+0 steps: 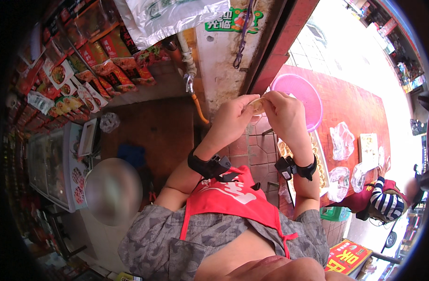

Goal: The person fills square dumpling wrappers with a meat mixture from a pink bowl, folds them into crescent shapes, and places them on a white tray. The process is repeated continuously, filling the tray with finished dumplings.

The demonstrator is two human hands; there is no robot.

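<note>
My left hand (235,114) and my right hand (284,109) meet in front of me, above the tiled floor. Between their fingertips is a small pale piece of dough (258,104), pinched from both sides; whether it holds a filling I cannot tell. Just beyond my right hand, a pink plastic basket (315,102) stands on the reddish wooden table (358,102). A tray (326,172) with rows of folded dough pieces lies partly beneath my right forearm. Each wrist wears a black strap with a small device.
Clear plastic bags (341,140) and a white tray of food (369,151) lie on the table. A person in a striped sleeve (386,203) is at its far right side. To the left are a dark wooden table (158,130), a glass-topped freezer (51,165) and shelves of packets (105,59).
</note>
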